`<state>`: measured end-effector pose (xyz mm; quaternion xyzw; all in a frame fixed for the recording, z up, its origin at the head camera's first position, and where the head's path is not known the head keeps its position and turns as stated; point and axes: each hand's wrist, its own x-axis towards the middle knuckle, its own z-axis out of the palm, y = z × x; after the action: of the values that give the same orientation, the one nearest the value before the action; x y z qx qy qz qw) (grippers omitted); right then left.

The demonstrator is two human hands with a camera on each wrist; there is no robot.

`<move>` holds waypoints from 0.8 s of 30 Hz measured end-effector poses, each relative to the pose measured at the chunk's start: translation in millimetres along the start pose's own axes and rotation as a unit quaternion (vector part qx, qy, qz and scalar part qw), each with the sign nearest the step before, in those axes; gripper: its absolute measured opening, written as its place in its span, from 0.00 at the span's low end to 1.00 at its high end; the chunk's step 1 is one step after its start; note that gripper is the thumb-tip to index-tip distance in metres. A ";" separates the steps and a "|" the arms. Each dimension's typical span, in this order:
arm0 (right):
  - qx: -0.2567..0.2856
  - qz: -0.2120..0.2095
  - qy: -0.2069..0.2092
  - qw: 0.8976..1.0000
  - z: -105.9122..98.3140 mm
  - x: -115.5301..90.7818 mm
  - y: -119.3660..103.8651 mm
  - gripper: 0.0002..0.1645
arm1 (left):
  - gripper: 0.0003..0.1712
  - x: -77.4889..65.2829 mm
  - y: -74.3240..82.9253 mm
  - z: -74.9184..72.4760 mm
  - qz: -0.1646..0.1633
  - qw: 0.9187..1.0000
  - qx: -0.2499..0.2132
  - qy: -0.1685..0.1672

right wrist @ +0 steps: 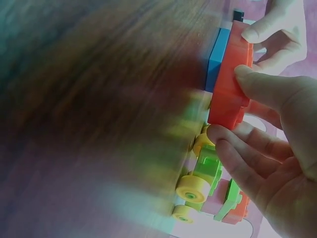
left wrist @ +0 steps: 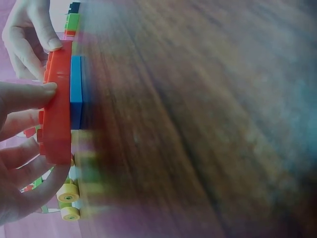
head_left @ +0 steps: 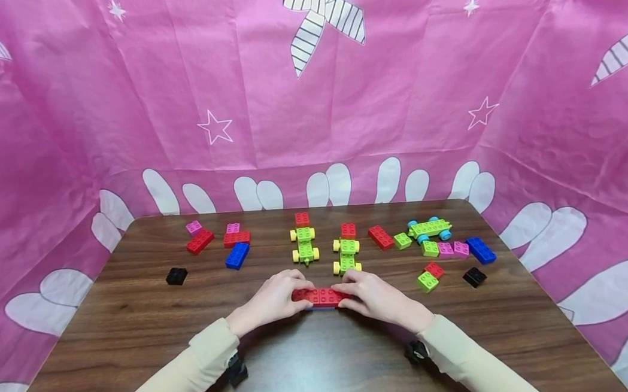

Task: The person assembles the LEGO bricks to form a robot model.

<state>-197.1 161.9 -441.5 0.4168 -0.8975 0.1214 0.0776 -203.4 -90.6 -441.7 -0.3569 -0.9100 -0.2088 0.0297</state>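
Note:
Two red bricks, the left red brick (head_left: pixel 312 297) and the right red brick (head_left: pixel 328 297), lie end to end in a row on top of a blue brick (left wrist: pixel 76 94) at the middle of the table. Their ends stick out past the blue brick on both sides. My left hand (head_left: pixel 277 296) holds the left end, thumb on the near side and fingers behind. On the other end, my right hand (head_left: pixel 375 294) grips the right red brick the same way. Just beyond stand two green wheeled bases with yellow wheels, a left base (head_left: pixel 305 244) and a right base (head_left: pixel 347 255).
Red bricks (head_left: pixel 200 241), a blue brick (head_left: pixel 237 256) and a black brick (head_left: pixel 176 276) lie to the left. On the right are a green base with blue wheels (head_left: pixel 429 229), pink bricks (head_left: pixel 445 249), a blue brick (head_left: pixel 481 250) and a black brick (head_left: pixel 475 276). A pink cloth (head_left: pixel 267 133) hangs behind.

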 end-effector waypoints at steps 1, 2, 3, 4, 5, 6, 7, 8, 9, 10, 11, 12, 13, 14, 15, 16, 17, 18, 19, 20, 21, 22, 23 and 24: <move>0.000 0.000 0.000 1.000 -0.1 0.1 0.1 0.19 | 0.17 0.1 0.1 0.1 -0.001 1.000 0.001 0.000; 0.000 0.000 0.000 1.000 -0.3 0.3 0.1 0.19 | 0.17 0.3 0.3 0.3 -0.001 1.000 0.003 0.000; 0.001 0.000 0.000 1.000 -0.4 0.3 0.2 0.19 | 0.17 0.4 0.4 0.5 -0.002 1.000 0.004 0.000; 0.001 -0.001 0.001 1.000 -0.5 0.4 0.2 0.19 | 0.17 0.6 0.5 0.7 -0.002 1.000 0.006 0.000; 0.002 -0.003 0.002 1.000 -0.6 0.5 0.1 0.19 | 0.17 0.7 0.7 0.9 -0.003 1.000 0.008 0.000; 0.002 -0.004 0.004 1.000 -0.6 0.6 0.2 0.19 | 0.17 0.7 0.9 1.0 -0.003 1.000 0.011 0.000; 0.001 -0.005 0.005 1.000 -0.6 0.6 0.2 0.18 | 0.17 0.8 1.1 1.2 -0.004 1.000 0.012 0.001; 0.001 -0.007 0.007 1.000 -0.6 0.6 0.2 0.18 | 0.17 0.8 1.3 1.4 -0.005 1.000 0.011 0.003; 0.001 -0.008 0.008 1.000 -0.6 0.6 0.2 0.18 | 0.17 0.7 1.3 1.8 -0.008 1.000 0.011 0.005; 0.001 -0.007 0.008 1.000 -0.9 0.6 0.2 0.18 | 0.17 0.5 1.5 2.1 -0.010 1.000 0.010 0.008; 0.002 -0.006 0.007 1.000 -1.3 0.4 0.2 0.18 | 0.17 0.2 1.5 2.8 -0.012 1.000 0.009 0.010; 0.002 -0.003 0.005 1.000 -1.5 0.3 0.2 0.19 | 0.17 -0.1 1.5 3.5 -0.015 1.000 0.008 0.012; 0.003 -0.001 0.002 1.000 -1.9 0.2 0.1 0.19 | 0.17 -0.5 1.5 4.1 -0.017 1.000 0.007 0.015; 0.003 0.002 0.000 1.000 -2.2 0.2 0.1 0.19 | 0.17 -0.9 1.7 4.7 -0.019 1.000 0.006 0.016; 0.003 0.004 -0.003 1.000 -2.5 0.1 0.1 0.19 | 0.17 -1.2 1.7 5.2 -0.020 1.000 0.007 0.017; 0.003 0.006 -0.006 1.000 -2.6 0.0 0.1 0.19 | 0.17 -1.8 1.8 5.3 -0.019 1.000 0.007 0.018; 0.003 0.008 -0.007 1.000 -2.6 -0.1 0.1 0.19 | 0.18 -2.4 1.7 5.1 -0.018 1.000 0.007 0.017; 0.002 0.009 -0.008 1.000 -2.2 -0.2 0.3 0.19 | 0.18 -3.3 1.5 4.6 -0.014 1.000 0.006 0.015; 0.002 0.010 -0.008 1.000 -1.9 -0.3 0.5 0.19 | 0.18 -4.4 1.4 3.9 -0.012 1.000 0.004 0.012; 0.003 0.009 -0.007 1.000 -1.4 -0.5 0.8 0.19 | 0.18 -5.8 1.1 3.3 -0.010 1.000 0.002 0.007; 0.003 0.009 -0.006 1.000 -0.9 -0.7 0.9 0.20 | 0.19 -7.2 0.7 2.7 -0.009 1.000 0.003 0.003; 0.003 0.008 -0.005 1.000 -0.3 -1.0 1.1 0.20 | 0.19 -8.9 0.3 2.2 -0.007 1.000 0.002 -0.002; 0.004 0.006 -0.003 1.000 0.3 -1.3 1.2 0.20 | 0.20 -10.4 -0.1 1.8 -0.007 1.000 0.000 -0.006; 0.005 0.003 0.000 1.000 0.7 -1.6 1.3 0.20 | 0.21 -11.6 -0.2 1.7 -0.006 1.000 -0.001 -0.006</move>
<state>-197.1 163.6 -442.8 0.4148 -0.8980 0.1259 0.0758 -194.7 -97.4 -445.6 -0.3528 -0.9120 -0.2079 0.0224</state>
